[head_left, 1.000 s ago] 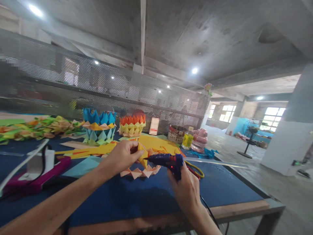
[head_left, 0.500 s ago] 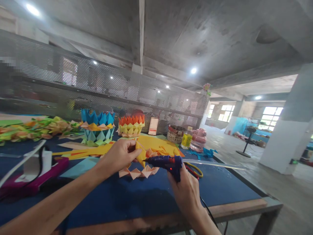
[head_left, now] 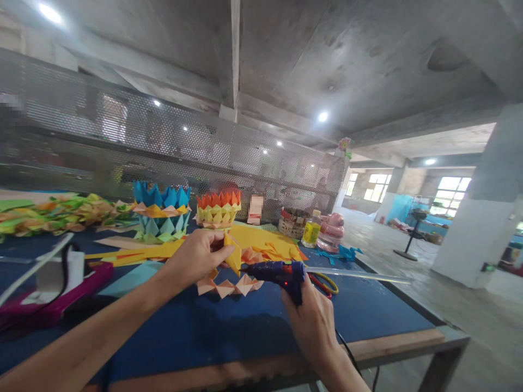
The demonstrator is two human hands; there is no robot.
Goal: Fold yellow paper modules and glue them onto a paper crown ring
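Pinched in my left hand [head_left: 204, 253] is a folded yellow paper piece [head_left: 233, 256], held above the table. My right hand [head_left: 308, 313] grips a dark blue hot glue gun [head_left: 278, 272] with a small red light lit. Its nozzle points left and meets, or nearly meets, the lower edge of the yellow paper; exact contact cannot be made out. A clear glue stick [head_left: 355, 274] juts from the gun's back end. Below the paper, a zigzag ring of peach folded paper [head_left: 229, 286] lies on the blue table [head_left: 175, 337].
Behind stand a blue-and-green folded-paper basket [head_left: 161, 212] and an orange-and-yellow one [head_left: 218, 209]. A magenta power strip [head_left: 92, 277] lies left. Scissors [head_left: 327, 283], a yellow-labelled bottle [head_left: 311, 231] and a pink container [head_left: 332, 234] sit right. A perforated metal screen [head_left: 183, 147] closes the back.
The yellow paper in my left hand has tilted and risen slightly, its lower tip now nearer the nozzle's top. My right hand with the glue gun has hardly moved.
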